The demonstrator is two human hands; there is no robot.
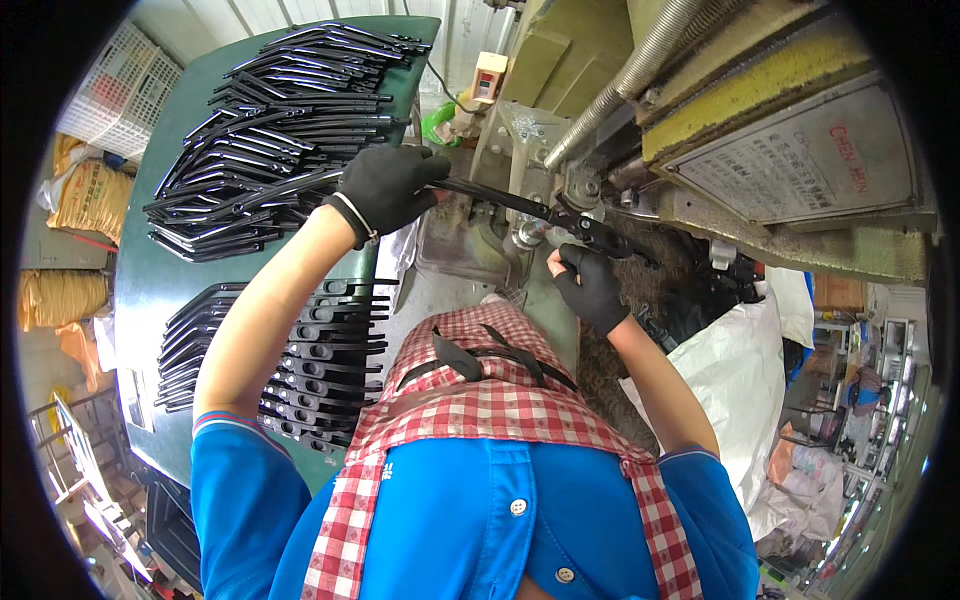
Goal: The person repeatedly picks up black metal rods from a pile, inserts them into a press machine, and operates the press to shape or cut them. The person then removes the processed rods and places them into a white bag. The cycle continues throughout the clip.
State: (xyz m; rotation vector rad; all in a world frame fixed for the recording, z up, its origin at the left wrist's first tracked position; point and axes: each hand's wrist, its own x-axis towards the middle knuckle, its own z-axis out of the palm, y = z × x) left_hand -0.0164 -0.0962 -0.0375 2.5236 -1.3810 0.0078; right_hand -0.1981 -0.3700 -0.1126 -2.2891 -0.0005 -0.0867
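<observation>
One black rod (484, 192) — left hand (390, 190) gripping

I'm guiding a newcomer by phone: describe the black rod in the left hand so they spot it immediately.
Find the green table on the left. At its right edge, the gloved left hand grips the black rod, slanting toward the machine. It alone is held; bent rods lie on the table.

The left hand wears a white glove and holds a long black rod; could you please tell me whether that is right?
Not quite: in the head view, the left hand wears a black glove, not a white one; it does hold a long black rod.
</observation>
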